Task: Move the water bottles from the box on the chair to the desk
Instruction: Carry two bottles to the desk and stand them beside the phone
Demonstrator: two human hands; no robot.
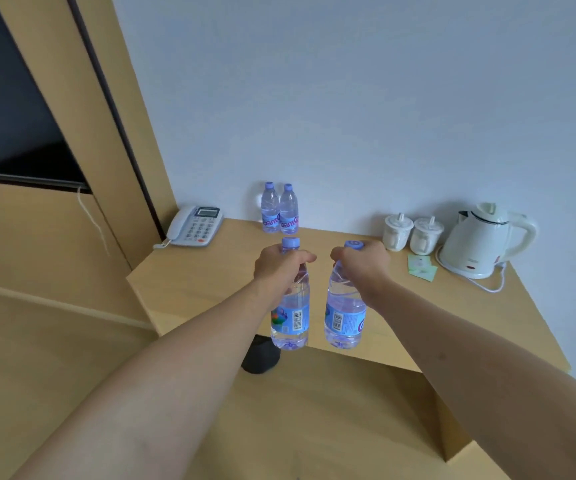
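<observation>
Pale wood runs across the whole scene, and on the tabletop (210, 282) the things sit in a row along the wall. Farthest left is a telephone (194, 226), then two water bottles (279, 211) already standing upright side by side, touching, against the wall.

In front of them the left hand (279, 266) grips a bottle (290, 313) by its neck just under the cap, fingers curled round it. Just beside it, the right hand (362, 263) holds a second bottle (345, 306) the same way, tilted slightly with its cap leaning right. Both bottles hang over the near edge of the tabletop, their bases not yet resting on it.

Further right stand two white lidded cups (412, 233), some green packets (422, 267) and a white kettle (480, 240).

The step in hand looks like the carry to the desk, with a second pair on its way. The next move probably calls for reaching forward and setting both down upright near the first two, well apart from the cups. The box and chair are out of view.
</observation>
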